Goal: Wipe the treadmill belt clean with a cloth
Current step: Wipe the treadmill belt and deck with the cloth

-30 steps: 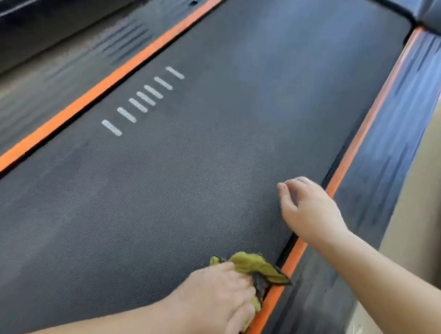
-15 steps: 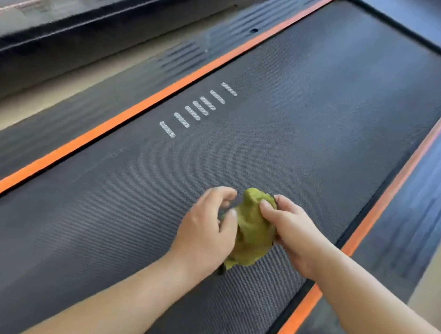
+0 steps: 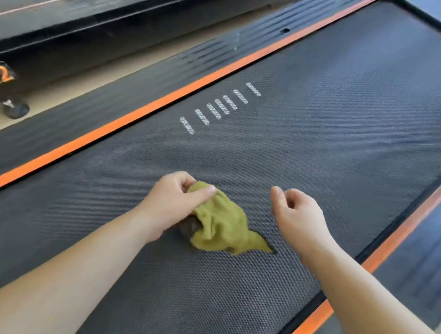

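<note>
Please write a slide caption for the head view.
Left hand holds green cloth on treadmill belt; right hand hovers empty beside it.

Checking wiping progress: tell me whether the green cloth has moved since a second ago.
Yes. The cloth, held by the left hand, has moved from the right orange stripe toward the middle of the belt, nearer the white marks.
</note>
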